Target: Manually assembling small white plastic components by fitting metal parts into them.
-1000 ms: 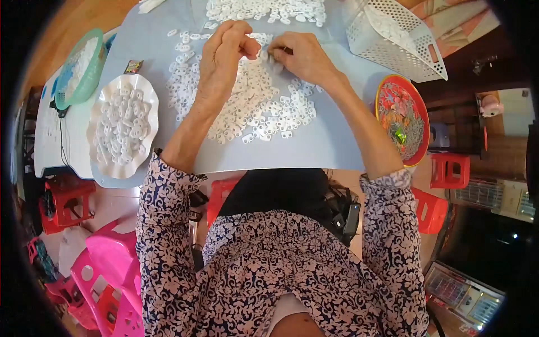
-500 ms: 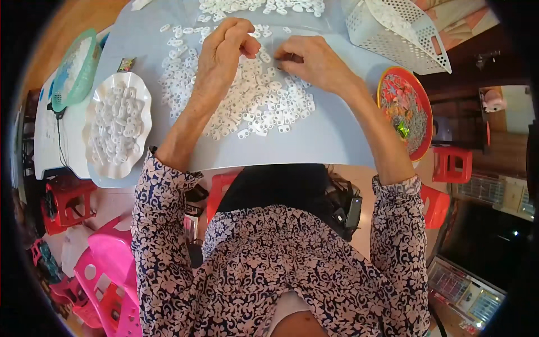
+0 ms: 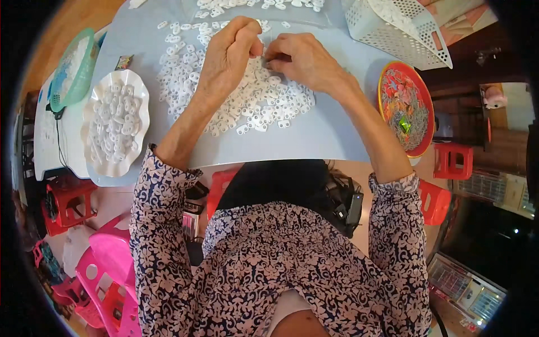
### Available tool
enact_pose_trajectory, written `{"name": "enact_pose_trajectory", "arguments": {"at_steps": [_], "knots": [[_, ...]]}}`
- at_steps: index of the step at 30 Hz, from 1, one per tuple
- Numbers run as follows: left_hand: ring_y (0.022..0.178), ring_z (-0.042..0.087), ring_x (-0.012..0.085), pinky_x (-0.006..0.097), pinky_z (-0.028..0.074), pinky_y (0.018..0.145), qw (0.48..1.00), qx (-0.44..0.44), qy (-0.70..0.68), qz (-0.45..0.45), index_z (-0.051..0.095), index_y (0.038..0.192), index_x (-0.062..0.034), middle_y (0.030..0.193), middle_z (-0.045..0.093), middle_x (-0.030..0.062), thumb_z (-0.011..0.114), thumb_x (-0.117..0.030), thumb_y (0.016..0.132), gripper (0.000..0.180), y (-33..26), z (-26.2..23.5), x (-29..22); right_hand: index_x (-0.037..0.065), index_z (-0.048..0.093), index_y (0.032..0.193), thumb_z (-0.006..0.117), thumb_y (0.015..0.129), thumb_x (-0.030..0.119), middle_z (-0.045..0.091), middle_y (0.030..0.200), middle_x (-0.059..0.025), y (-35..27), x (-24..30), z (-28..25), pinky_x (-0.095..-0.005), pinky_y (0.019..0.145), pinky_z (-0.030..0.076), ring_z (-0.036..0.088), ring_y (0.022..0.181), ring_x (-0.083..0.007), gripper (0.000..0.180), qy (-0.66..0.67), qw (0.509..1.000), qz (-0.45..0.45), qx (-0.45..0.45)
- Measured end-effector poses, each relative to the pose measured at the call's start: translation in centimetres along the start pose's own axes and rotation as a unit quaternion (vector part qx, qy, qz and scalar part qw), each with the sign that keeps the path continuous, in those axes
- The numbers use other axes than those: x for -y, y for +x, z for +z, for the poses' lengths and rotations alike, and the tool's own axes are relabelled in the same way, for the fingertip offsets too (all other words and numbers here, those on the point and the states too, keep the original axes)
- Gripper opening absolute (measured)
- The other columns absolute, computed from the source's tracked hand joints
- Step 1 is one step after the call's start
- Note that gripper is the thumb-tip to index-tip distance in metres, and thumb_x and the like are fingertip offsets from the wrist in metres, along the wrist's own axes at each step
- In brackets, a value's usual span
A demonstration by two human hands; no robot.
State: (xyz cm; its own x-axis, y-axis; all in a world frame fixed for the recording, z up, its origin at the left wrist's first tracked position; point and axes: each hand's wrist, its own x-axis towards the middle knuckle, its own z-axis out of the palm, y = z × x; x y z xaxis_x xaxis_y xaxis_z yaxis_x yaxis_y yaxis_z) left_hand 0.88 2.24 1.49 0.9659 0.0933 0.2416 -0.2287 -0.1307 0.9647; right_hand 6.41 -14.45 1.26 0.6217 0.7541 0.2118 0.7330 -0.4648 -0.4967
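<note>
A heap of small white plastic pieces (image 3: 247, 98) is spread over the grey table (image 3: 292, 143). My left hand (image 3: 227, 53) is curled above the heap, fingertips pinched near the top of it. My right hand (image 3: 300, 59) sits just to its right, fingers bent inward and almost touching the left fingertips. Both hands seem to pinch a small white piece between them, but the fingers hide most of it.
A white scalloped dish (image 3: 115, 129) of the same pieces sits at left, a green-rimmed bowl (image 3: 70, 70) beyond it. A red bowl (image 3: 407, 106) of mixed coloured bits stands at right, a white perforated basket (image 3: 396, 25) at top right. Red and pink stools (image 3: 106, 269) stand below.
Both hands have drawn closer together at the top of the heap; the dark item seen at my right fingertips a second ago is no longer visible.
</note>
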Motion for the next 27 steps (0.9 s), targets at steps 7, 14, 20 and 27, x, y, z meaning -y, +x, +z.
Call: {"name": "enact_pose_trajectory", "arguments": {"at_steps": [7,14,20,27], "knots": [[0.066,0.049,0.0112,0.026,0.042,0.062,1.000,-0.017,0.008,0.015,0.056,0.093,0.0011,0.067,0.054,0.0040,0.045,-0.028,0.092,0.031,0.2,-0.3,0.1,0.001,0.066,0.089,0.064,0.078,0.010,0.065,0.079,-0.0127,0.5,-0.1,-0.6,-0.0349,0.068,0.049,0.062,0.070,-0.0275,0.014,0.004,0.998,0.054,-0.040],[0.067,0.049,0.0113,0.026,0.043,0.063,1.000,-0.019,0.015,0.012,0.056,0.092,0.0008,0.067,0.054,0.0039,0.045,-0.026,0.093,0.029,0.4,-0.2,0.4,0.000,0.068,0.084,0.062,0.078,0.012,0.065,0.075,-0.0180,1.5,-0.2,0.6,-0.0394,0.068,0.049,0.063,0.071,-0.0334,0.015,0.014,0.997,0.046,-0.053],[0.066,0.049,0.0112,0.026,0.042,0.063,0.999,-0.020,0.028,0.021,0.056,0.092,0.0005,0.067,0.054,0.0041,0.045,-0.026,0.093,0.029,0.3,-0.4,0.3,0.001,0.068,0.088,0.061,0.078,0.010,0.066,0.077,-0.0160,1.3,-0.7,-0.7,-0.0361,0.068,0.049,0.063,0.070,-0.0298,0.014,0.031,0.995,0.083,-0.048],[0.065,0.048,0.0104,0.025,0.041,0.061,0.998,-0.052,0.027,0.002,0.056,0.092,0.0002,0.066,0.055,0.0033,0.044,-0.028,0.094,0.030,0.5,-0.5,0.0,0.001,0.068,0.085,0.059,0.077,0.010,0.066,0.075,-0.0175,3.1,-1.6,0.1,-0.0393,0.068,0.049,0.063,0.071,-0.0323,0.015,0.017,0.997,0.045,-0.057]]}}
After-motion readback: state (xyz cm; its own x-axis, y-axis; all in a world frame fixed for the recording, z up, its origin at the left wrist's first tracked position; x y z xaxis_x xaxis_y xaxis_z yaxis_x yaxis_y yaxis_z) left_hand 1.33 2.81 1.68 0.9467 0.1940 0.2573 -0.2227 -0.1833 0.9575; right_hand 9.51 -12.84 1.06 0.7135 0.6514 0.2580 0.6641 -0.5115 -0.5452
